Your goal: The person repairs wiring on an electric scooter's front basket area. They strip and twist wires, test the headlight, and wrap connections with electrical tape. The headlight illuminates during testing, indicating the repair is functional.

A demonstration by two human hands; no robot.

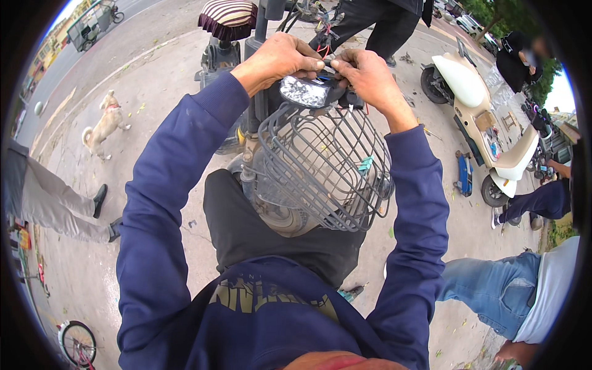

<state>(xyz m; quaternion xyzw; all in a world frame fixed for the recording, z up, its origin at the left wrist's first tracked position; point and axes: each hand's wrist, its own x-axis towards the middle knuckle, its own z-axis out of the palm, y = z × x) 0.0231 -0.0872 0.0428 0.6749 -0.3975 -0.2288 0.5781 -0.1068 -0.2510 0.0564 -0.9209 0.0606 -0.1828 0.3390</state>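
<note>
Above the headlight [304,92] of an electric scooter, both hands pinch close together, fingertip to fingertip. My left hand [280,60] is closed on a short black wire-like piece [327,63]. My right hand [368,76] is closed on the same piece from the other side. Its exact kind is too small to tell. Loose red and black wires [324,44] rise just behind the fingers. Below the hands hangs a dark wire basket [330,163], with a small green scrap [365,164] in it. The front wheel [283,216] shows under the basket, between my knees.
A striped seat [228,17] lies beyond my left hand. A cream scooter [472,105] stands right, beside a blue box [464,174]. People stand around, one in jeans [493,287] at near right and one in beige trousers [61,197] at left. A pale dog [105,126] is at left.
</note>
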